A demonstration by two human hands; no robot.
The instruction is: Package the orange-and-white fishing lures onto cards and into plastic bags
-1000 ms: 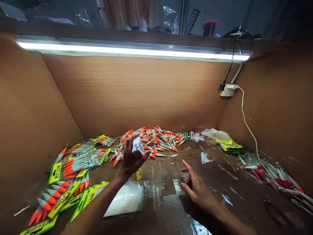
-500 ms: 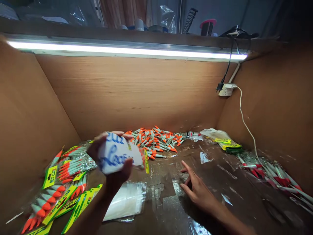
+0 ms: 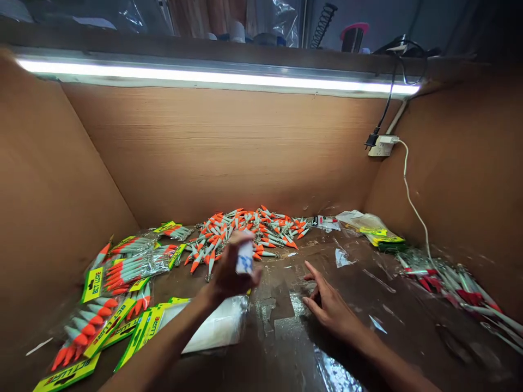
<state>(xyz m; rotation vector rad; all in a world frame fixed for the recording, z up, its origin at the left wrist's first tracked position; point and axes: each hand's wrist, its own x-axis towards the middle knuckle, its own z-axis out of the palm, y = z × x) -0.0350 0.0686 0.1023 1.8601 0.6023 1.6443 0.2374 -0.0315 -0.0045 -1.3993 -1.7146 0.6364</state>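
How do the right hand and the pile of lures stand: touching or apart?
Apart: the head view shows brown tabletop between the right hand and the pile of lures.

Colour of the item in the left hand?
The item is white with blue markings, somewhat blurred; best seen in head view.

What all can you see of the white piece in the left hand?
The white piece shows as a narrow, roughly upright pale face with blue marks too blurred to read; its material is unclear. It sits in the grip of the left hand, which hides part of it, apparently raised above the tabletop, in front of the lure pile.
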